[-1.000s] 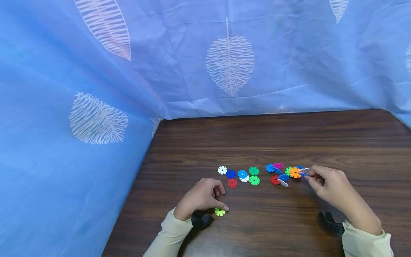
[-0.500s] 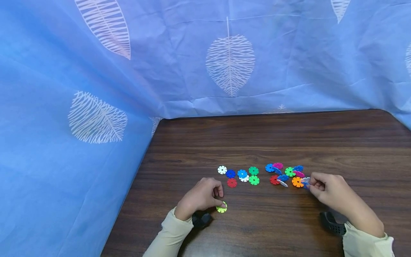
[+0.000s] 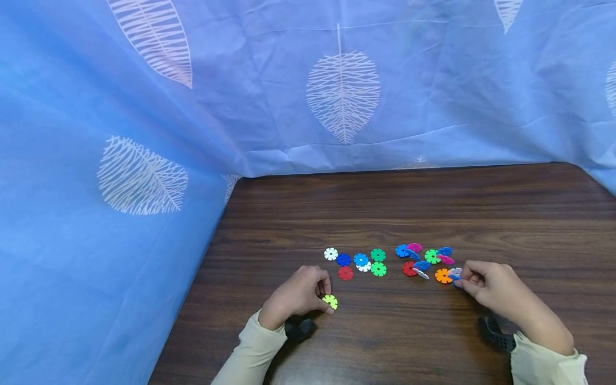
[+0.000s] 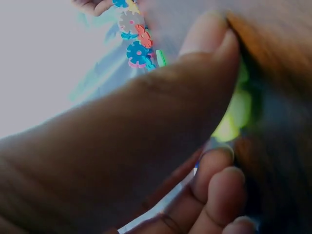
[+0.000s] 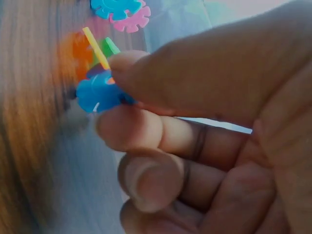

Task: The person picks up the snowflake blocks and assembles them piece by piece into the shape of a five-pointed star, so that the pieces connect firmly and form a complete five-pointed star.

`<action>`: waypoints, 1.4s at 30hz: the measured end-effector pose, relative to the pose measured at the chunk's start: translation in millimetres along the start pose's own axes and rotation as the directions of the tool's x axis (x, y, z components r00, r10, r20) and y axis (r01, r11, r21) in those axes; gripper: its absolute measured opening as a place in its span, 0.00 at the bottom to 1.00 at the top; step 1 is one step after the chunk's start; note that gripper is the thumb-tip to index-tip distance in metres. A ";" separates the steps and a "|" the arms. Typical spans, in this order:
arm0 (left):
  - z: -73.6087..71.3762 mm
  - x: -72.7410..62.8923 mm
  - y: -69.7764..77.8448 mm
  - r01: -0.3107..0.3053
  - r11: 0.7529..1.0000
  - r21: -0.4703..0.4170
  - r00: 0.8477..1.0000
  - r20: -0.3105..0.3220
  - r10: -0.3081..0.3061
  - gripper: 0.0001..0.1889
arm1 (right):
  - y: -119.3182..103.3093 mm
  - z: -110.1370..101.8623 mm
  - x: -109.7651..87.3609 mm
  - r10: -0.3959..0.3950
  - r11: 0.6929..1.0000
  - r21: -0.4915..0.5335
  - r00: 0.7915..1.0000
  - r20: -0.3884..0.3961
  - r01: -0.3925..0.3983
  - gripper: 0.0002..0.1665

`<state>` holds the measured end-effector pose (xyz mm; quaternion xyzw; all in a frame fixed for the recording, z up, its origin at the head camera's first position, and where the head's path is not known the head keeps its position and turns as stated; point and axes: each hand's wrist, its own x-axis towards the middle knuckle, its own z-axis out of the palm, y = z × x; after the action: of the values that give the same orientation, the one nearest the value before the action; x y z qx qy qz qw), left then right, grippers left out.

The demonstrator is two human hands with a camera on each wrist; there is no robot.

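Between thumb and fingers, my left hand (image 3: 299,293) holds a yellow-green notched disc (image 3: 330,302) low over the table. The left wrist view shows this disc blurred, partly hidden behind the thumb. My right hand (image 3: 498,286) pinches a blue notched disc (image 5: 100,92) that belongs to a small joined cluster. An orange disc (image 3: 443,276) and a white disc (image 3: 455,271) are part of that cluster, at the fingertips. Just beyond it lies another cluster, with a green disc (image 3: 432,256), a pink disc (image 3: 446,260) and a blue one.
Left of the right hand lie joined clusters, one with a red disc (image 3: 409,268), one with a magenta disc (image 3: 414,247). Several flat discs, including a dark blue one (image 3: 344,260), lie mid-table. Blue leaf-print cloth (image 3: 269,107) borders the brown table (image 3: 385,203) behind and at left.
The yellow-green disc has moved away from me, from under the left thumb to between thumb and fingers. My right hand has drawn the orange cluster nearer, off the green and pink discs.
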<state>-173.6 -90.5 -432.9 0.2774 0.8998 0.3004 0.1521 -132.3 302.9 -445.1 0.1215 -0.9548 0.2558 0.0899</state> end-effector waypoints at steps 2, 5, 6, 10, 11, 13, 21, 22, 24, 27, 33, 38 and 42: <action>-0.2 -0.6 -0.2 -0.002 1.000 -0.014 1.000 -0.012 0.002 0.19 | -1.6 -0.5 1.0 0.004 1.000 0.005 1.000 0.003 -0.005 0.19; -0.1 -1.4 -1.6 -0.009 0.998 -0.054 0.999 -0.036 0.007 0.19 | -1.6 -1.7 2.0 0.006 1.000 0.011 1.000 -0.005 -0.005 0.18; 0.1 -1.5 -2.4 -0.014 0.998 -0.065 0.999 -0.043 0.011 0.19 | -1.3 -2.6 1.9 0.011 1.000 0.010 1.000 -0.009 -0.011 0.17; 0.9 -0.5 -3.4 -0.024 0.994 -0.104 0.998 -0.065 0.017 0.16 | -0.3 -5.1 -1.2 0.027 1.000 0.017 0.999 -0.046 -0.027 0.17; 1.2 0.1 -3.3 -0.027 0.994 -0.107 0.997 -0.073 0.019 0.15 | -0.5 -5.7 -2.1 0.036 0.999 0.019 0.998 -0.048 -0.036 0.17; 1.7 0.9 -3.0 -0.043 0.993 -0.108 0.994 -0.100 0.032 0.12 | -2.3 -6.9 -2.4 0.037 0.999 0.016 0.998 -0.053 -0.036 0.16; 0.6 2.1 -1.2 -0.086 0.989 -0.117 0.971 -0.230 0.057 0.06 | -38.7 -0.4 14.1 -0.119 0.993 -0.045 0.975 -0.187 0.112 0.13; 0.2 2.4 -1.1 -0.091 0.988 -0.124 0.968 -0.243 0.059 0.06 | -47.8 2.8 19.0 -0.139 0.990 -0.043 0.972 -0.192 0.133 0.13; -0.2 2.6 -1.0 -0.100 0.985 -0.137 0.963 -0.262 0.062 0.06 | -67.8 11.2 28.8 -0.153 0.988 -0.004 0.976 -0.157 0.155 0.14; -0.4 2.1 0.3 -0.111 0.983 -0.145 0.959 -0.275 0.068 0.06 | -94.8 27.5 40.5 -0.092 0.992 0.083 0.996 -0.010 0.092 0.17; -0.6 1.6 1.0 -0.114 0.981 -0.154 0.957 -0.282 0.068 0.06 | -116.3 56.3 55.0 0.088 0.991 0.089 0.982 0.170 -0.105 0.22; -2.5 2.1 0.5 -0.117 0.980 -0.161 0.954 -0.292 0.066 0.05 | -118.6 66.6 62.1 0.150 0.985 0.061 0.970 0.193 -0.164 0.23; -3.3 2.1 -0.7 -0.117 0.980 -0.163 0.953 -0.298 0.065 0.04 | -118.7 71.2 65.9 0.180 0.980 0.048 0.960 0.216 -0.194 0.19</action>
<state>-177.1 -91.2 -431.0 0.2567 0.8680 0.4242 0.0284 -170.1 154.7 -435.0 0.0600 -0.9568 0.2817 -0.0404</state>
